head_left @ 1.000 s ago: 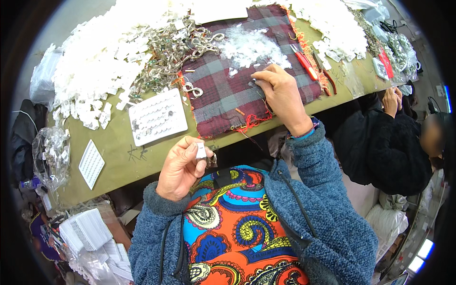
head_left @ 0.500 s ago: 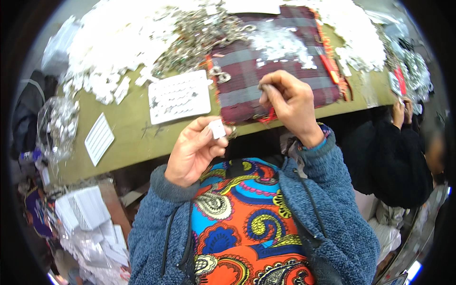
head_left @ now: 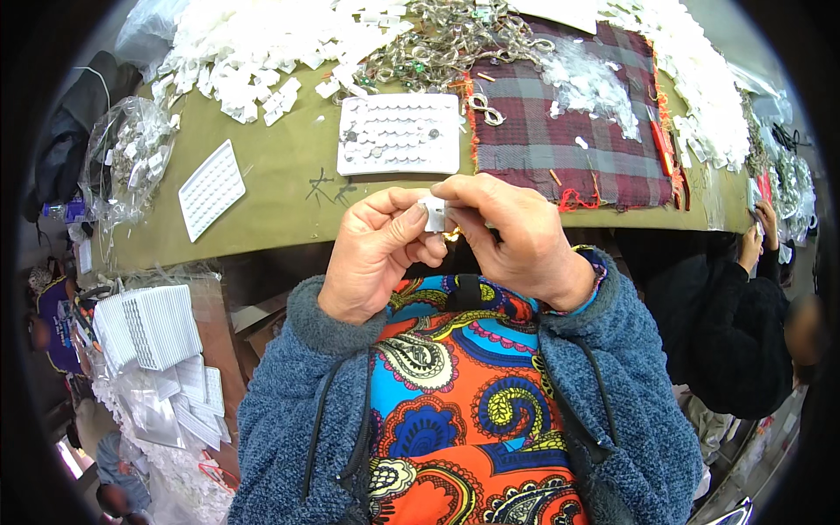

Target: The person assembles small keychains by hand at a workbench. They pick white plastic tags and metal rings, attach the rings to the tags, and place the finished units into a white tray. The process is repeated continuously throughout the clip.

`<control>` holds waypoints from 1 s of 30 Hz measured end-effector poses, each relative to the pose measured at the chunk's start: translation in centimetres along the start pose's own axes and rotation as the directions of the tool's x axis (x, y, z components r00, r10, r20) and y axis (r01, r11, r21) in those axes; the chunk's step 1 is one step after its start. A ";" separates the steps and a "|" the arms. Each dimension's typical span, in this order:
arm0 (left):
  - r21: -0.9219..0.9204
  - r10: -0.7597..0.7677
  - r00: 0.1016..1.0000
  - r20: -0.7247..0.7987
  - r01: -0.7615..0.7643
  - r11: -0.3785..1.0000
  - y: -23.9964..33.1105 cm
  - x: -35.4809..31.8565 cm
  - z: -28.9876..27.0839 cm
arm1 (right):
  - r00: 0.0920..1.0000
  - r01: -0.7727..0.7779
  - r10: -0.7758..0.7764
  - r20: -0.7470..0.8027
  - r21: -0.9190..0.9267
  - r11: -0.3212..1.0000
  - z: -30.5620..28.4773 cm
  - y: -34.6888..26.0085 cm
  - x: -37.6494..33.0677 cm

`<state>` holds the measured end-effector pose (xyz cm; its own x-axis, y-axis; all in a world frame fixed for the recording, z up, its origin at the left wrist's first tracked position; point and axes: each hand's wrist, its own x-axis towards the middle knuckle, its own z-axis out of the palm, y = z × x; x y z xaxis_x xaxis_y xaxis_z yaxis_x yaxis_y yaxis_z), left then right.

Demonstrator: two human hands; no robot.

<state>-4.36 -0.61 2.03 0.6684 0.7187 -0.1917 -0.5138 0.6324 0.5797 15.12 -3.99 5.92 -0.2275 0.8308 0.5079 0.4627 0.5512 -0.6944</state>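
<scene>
Above my lap, just off the table's near edge, my left hand (head_left: 372,249) pinches a small square white card (head_left: 434,217) between thumb and fingers. A small dark mark or slit shows on the card's face. Closed as well, my right hand (head_left: 521,234) meets the card's upper right edge with thumb and forefinger; anything else between those fingertips is hidden. Below the card, a bit of something gold-coloured (head_left: 451,234) shows between the hands. Beyond them lies a white tray (head_left: 398,168) with rows of small round items, some dark.
A second white tray (head_left: 212,190) lies at left. A plaid cloth (head_left: 521,162) bears clear plastic bits (head_left: 595,87), red thread (head_left: 577,201) and a red-orange tool (head_left: 661,149). White pieces (head_left: 227,70) and metallic strands (head_left: 446,44) are heaped behind. A co-worker in black (head_left: 744,341) sits at right.
My right hand has come down and left from over the cloth to the card. My left hand has moved slightly right and up with it. The view has shifted too.
</scene>
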 end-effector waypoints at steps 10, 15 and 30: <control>-0.056 -0.028 1.000 0.012 0.028 0.998 0.0 0.2 0.6 | 0.997 -0.070 0.071 -0.012 0.081 0.994 -0.3 -0.1 -0.1; 0.217 -0.035 0.998 -0.047 0.044 0.975 -0.1 0.1 1.2 | 0.971 0.092 -0.090 0.222 0.003 0.996 -1.9 0.2 0.2; 0.104 0.026 0.989 -0.145 -0.011 0.994 0.4 -0.3 -0.5 | 0.945 -0.325 0.323 0.059 0.037 0.945 2.2 -0.3 0.5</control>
<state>-5.00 -0.40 1.94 0.5695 0.7694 -0.2892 -0.4622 0.5907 0.6613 12.98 -3.55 5.30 -0.1161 0.9672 0.2258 0.4790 0.2536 -0.8404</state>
